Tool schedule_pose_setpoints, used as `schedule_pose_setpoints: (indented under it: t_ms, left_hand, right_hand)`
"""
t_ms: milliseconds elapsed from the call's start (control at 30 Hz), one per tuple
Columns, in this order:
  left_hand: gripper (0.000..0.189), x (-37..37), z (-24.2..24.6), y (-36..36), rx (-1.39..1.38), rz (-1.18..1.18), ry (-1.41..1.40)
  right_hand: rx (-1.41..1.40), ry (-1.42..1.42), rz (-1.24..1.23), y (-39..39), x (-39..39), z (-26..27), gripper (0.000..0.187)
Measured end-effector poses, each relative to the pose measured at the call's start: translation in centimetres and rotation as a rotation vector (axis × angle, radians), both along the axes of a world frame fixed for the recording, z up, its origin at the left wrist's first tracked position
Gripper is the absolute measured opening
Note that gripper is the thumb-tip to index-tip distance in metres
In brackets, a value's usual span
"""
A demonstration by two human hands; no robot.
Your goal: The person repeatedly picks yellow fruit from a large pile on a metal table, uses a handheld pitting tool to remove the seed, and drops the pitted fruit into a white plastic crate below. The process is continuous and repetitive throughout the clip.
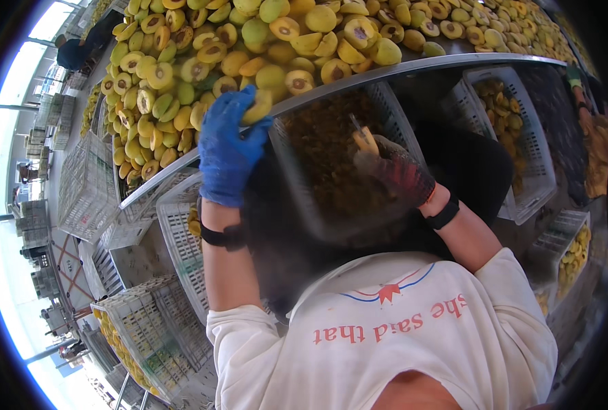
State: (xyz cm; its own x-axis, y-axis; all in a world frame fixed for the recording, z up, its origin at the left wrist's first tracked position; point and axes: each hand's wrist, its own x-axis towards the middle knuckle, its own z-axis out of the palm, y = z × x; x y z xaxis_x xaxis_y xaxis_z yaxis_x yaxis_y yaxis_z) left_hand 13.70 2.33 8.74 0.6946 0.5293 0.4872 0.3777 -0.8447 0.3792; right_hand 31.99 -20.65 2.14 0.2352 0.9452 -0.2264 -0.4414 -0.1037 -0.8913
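Observation:
My left hand (231, 146), in a blue glove, holds a yellow-green fruit half (258, 107) at the metal rim of a table heaped with halved, peach-like fruit (270, 77). My right hand (399, 166), in a dark and red knit glove, is closed on a small tool with a yellowish handle (366, 141) and a short metal tip; its exact kind is unclear. This hand is above a plastic crate (309, 205) holding a brown mass of small pieces, blurred. Both wrists wear black bands.
The table's metal edge (427, 62) curves across in front of me. Crates of fruit stand at the right (537, 169) and lower left (155, 328); another crate (181, 225) is beside my left forearm. A co-worker's gloved hand (574, 77) shows at far right, and another person (73, 54) at upper left.

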Motion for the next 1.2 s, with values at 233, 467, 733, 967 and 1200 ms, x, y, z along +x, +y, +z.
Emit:
schedule_pose_setpoints:
  t_ms: [233,467,733,967,1200]
  left_hand:
    - [0.063,3.5,-0.5,-11.5,-0.518,-0.313,-0.375]
    - [0.045,5.0,-4.4,-10.9,-0.393,-0.539,-0.456]
    - [0.044,6.4,-5.3,-12.1,-1.203,-0.274,-0.713]
    - [0.049,6.2,-4.0,-13.2,-1.296,-0.207,-0.744]
    - [0.036,5.9,-3.8,-13.4,-1.183,-0.229,-0.774]
  right_hand:
    - [0.082,0.071,-0.027,-0.4,-0.1,5.5,0.053]
    - [0.156,-1.316,-0.320,-0.6,-0.2,4.6,0.046]
    - [0.140,-1.394,-0.286,-2.7,-2.3,2.6,0.049]
    - [0.136,-1.264,-0.239,-2.3,-3.5,2.1,0.035]
    - [0.039,-1.013,-0.198,-2.1,-4.3,0.9,0.032]
